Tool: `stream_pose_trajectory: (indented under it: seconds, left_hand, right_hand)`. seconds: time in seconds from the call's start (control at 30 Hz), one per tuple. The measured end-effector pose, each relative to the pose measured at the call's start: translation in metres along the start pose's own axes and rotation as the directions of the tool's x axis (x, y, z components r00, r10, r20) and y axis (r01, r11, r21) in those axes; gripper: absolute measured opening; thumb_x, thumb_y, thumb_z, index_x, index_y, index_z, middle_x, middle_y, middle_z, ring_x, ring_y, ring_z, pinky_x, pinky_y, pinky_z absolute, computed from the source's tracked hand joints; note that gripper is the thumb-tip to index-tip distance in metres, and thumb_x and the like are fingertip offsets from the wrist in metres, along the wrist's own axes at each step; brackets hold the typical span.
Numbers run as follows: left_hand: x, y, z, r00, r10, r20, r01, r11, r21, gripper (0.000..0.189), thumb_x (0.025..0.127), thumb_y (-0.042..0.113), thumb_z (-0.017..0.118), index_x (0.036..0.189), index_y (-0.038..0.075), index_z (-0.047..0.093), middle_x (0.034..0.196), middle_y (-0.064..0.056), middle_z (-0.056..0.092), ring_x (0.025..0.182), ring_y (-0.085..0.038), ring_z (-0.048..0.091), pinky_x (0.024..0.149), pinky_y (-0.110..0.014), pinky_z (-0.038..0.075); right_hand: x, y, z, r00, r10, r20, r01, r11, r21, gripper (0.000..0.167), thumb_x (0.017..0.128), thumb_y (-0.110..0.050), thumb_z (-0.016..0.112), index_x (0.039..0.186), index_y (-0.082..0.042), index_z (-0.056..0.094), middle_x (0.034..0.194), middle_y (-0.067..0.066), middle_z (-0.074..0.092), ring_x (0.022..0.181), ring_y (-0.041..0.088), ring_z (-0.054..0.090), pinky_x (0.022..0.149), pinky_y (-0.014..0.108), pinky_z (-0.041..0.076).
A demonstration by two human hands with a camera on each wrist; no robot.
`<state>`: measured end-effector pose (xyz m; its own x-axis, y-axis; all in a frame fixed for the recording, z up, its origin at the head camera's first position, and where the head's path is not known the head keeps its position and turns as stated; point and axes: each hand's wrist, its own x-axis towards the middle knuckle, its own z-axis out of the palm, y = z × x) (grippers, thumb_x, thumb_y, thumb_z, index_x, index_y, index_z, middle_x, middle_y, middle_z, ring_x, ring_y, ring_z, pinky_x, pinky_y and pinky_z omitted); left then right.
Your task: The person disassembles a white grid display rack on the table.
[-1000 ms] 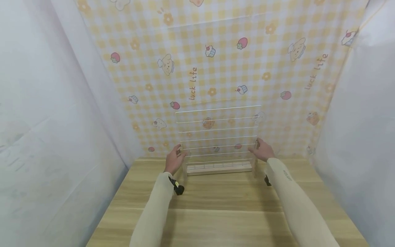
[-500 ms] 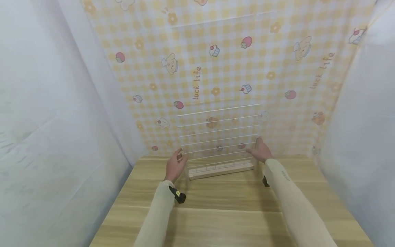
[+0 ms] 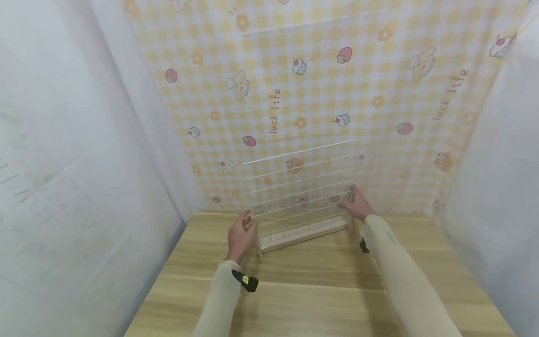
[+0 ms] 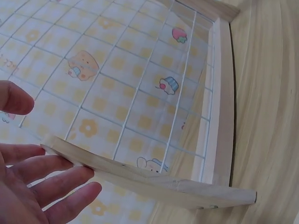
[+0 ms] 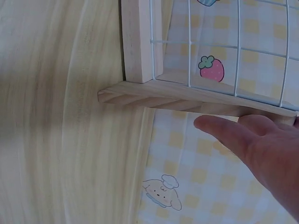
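A wire grid rack with a wooden base [image 3: 304,237] and wooden side pieces stands upright on the table, its left end nearer to me. At its left side is my left hand [image 3: 241,238]. In the left wrist view, the extended fingertips touch the outer face of the wooden side piece [image 4: 154,184], while the thumb stays apart from the wood. My right hand [image 3: 358,206] is at the opposite side. The right wrist view has that hand's fingers against the other side piece [image 5: 187,99], partly hidden behind it; the thumb points along the wood.
The wood-grain table [image 3: 311,304] extends in front of the rack. A yellow checked cloth [image 3: 320,98] with cartoon prints hangs behind it. White sheets, a left one [image 3: 76,164] and a right one [image 3: 492,187], close in both sides.
My left hand and the rack's left end have come toward me, so the rack now stands at a sharper angle. The right hand has stayed nearly in place at its side.
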<state>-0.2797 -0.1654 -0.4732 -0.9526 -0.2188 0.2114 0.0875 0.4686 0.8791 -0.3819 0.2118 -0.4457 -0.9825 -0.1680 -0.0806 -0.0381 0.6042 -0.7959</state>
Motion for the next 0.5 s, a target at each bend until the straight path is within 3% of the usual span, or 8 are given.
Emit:
stream_pose_trajectory:
  seconds: [0.13, 0.27, 0.5]
  left_hand:
    - [-0.011, -0.001, -0.003, 1.000, 0.016, -0.005, -0.016, 0.999, -0.029, 0.054, 0.096, 0.026, 0.060, 0.147, 0.011, 0.050, 0.138, -0.025, 0.060, 0.115, -0.042, 0.068, 0.094, -0.052, 0.059]
    - [-0.022, 0.002, -0.006, 0.999, 0.041, -0.022, -0.041, 0.999, -0.032, 0.052, 0.097, 0.026, 0.060, 0.145, 0.007, 0.051, 0.136, -0.026, 0.061, 0.113, -0.042, 0.069, 0.092, -0.051, 0.060]
    - [-0.042, 0.008, -0.010, 0.997, 0.060, -0.042, -0.061, 0.998, -0.030, 0.048, 0.098, 0.023, 0.061, 0.140, 0.002, 0.054, 0.129, -0.028, 0.065, 0.107, -0.043, 0.071, 0.089, -0.051, 0.061]
  right_hand:
    - [0.003, -0.001, 0.002, 0.999, -0.011, 0.031, 0.012, 1.000, -0.029, 0.099, 0.094, -0.030, 0.061, 0.158, 0.001, -0.008, 0.164, 0.035, 0.003, 0.149, 0.057, 0.012, 0.120, 0.072, 0.019]
    - [0.008, -0.003, 0.002, 0.998, 0.012, 0.066, -0.009, 0.999, -0.046, 0.104, 0.094, -0.031, 0.059, 0.157, -0.004, -0.018, 0.165, 0.033, -0.004, 0.149, 0.058, 0.010, 0.121, 0.071, 0.018]
    - [0.015, -0.005, 0.001, 0.993, 0.039, 0.115, -0.032, 0.997, -0.065, 0.103, 0.096, -0.035, 0.058, 0.158, -0.010, -0.020, 0.164, 0.034, 0.002, 0.144, 0.061, 0.023, 0.106, 0.071, 0.043]
